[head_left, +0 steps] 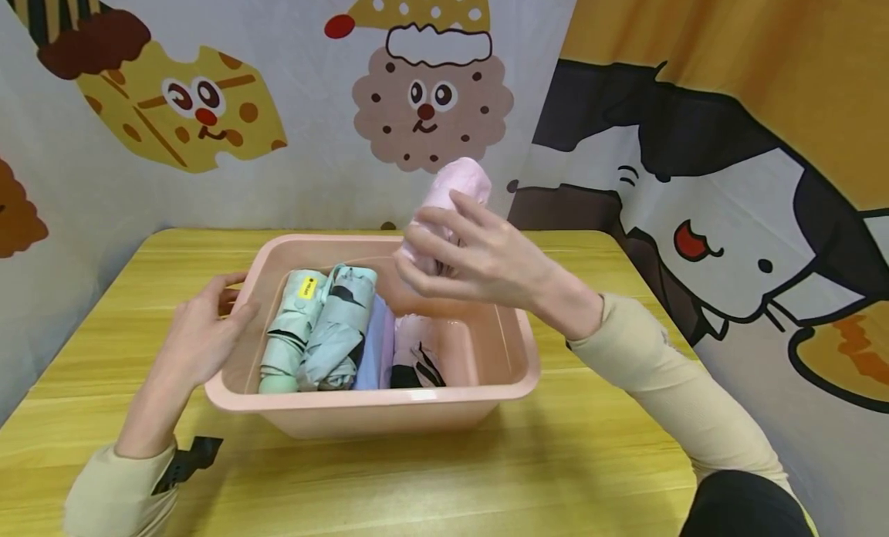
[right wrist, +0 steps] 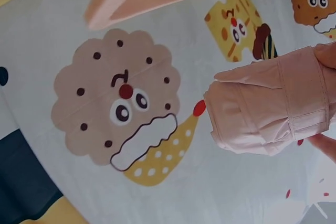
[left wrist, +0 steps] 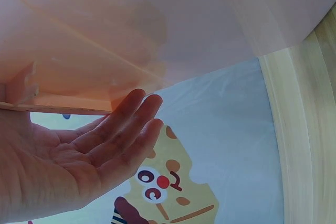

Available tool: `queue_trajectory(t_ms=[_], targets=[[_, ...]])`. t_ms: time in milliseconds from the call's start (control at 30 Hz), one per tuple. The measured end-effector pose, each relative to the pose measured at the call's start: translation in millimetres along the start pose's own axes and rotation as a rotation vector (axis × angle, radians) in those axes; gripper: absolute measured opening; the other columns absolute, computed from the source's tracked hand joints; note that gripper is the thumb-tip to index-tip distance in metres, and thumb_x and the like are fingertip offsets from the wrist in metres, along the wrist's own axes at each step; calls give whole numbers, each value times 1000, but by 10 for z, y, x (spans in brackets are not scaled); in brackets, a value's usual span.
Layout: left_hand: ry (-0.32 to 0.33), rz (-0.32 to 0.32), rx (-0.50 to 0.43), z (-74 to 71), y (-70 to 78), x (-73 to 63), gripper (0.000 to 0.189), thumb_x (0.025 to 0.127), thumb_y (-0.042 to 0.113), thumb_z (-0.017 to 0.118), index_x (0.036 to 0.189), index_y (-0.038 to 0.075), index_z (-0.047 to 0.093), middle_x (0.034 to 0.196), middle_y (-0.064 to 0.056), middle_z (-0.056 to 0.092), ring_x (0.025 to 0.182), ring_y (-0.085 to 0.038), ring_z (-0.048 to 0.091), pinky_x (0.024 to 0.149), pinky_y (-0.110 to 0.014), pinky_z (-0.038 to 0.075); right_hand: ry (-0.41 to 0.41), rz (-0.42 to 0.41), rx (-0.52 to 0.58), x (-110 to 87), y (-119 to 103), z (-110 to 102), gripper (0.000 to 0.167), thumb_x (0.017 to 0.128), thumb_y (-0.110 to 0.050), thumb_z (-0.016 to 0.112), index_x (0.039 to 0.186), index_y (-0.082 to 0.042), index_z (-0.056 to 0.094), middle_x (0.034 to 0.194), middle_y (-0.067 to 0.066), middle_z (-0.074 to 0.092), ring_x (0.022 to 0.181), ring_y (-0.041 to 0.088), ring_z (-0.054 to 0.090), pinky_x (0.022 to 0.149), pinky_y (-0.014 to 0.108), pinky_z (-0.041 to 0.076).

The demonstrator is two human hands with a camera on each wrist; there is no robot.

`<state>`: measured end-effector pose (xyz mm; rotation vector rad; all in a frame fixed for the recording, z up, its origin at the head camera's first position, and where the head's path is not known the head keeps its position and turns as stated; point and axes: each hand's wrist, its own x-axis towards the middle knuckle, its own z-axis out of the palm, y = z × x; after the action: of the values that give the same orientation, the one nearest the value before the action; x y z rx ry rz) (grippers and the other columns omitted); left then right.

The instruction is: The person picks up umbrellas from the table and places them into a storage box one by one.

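My right hand (head_left: 479, 251) grips a pale pink folded umbrella (head_left: 458, 184) above the back right of a pink plastic bin (head_left: 375, 400). In the right wrist view, the pink umbrella (right wrist: 262, 106) shows its folded cloth and a wrapped band. At the bin's left rim, my left hand (head_left: 208, 325) rests with its thumb over the edge and its fingers outside. The left wrist view shows those fingers (left wrist: 123, 142) extended and loosely bent by the wall. Inside stand a mint umbrella (head_left: 292, 329) with a yellow tag and a pale green patterned umbrella (head_left: 340, 321).
Further right in the bin are a blue folded item (head_left: 371, 344), a narrow purple one (head_left: 387, 348) and a pink one (head_left: 413, 340) with a black strap. Bare bin floor lies right of them. The wooden table (head_left: 444, 483) meets a cartoon-printed cloth (head_left: 292, 190) behind.
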<state>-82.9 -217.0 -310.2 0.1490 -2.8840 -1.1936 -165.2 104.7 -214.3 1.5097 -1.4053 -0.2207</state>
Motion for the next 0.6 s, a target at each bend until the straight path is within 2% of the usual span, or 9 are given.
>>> queue_trajectory(t_ms=[267, 433, 600], targets=[[2, -3, -3, -2, 5, -2, 63, 100, 35, 40, 147, -5, 24, 134, -38, 44, 116, -51, 50, 85, -59, 52, 59, -58, 22, 216, -122, 137, 29, 86, -11, 59, 113, -20, 55, 106, 4, 66, 99, 24, 63, 84, 45, 56], [16, 12, 7, 1, -1, 2, 62, 100, 33, 41, 146, -6, 26, 132, -38, 46, 115, -51, 51, 85, -59, 52, 103, -107, 24, 331, -216, 263, 28, 88, -11, 58, 114, -21, 54, 104, 2, 65, 99, 22, 63, 83, 41, 55], [34, 22, 16, 3, -3, 2, 61, 99, 32, 43, 144, -6, 29, 131, -38, 48, 115, -52, 51, 85, -59, 52, 145, -123, 75, 408, -341, 398, 25, 89, -13, 57, 112, -21, 54, 100, 0, 63, 95, 20, 62, 79, 37, 52]])
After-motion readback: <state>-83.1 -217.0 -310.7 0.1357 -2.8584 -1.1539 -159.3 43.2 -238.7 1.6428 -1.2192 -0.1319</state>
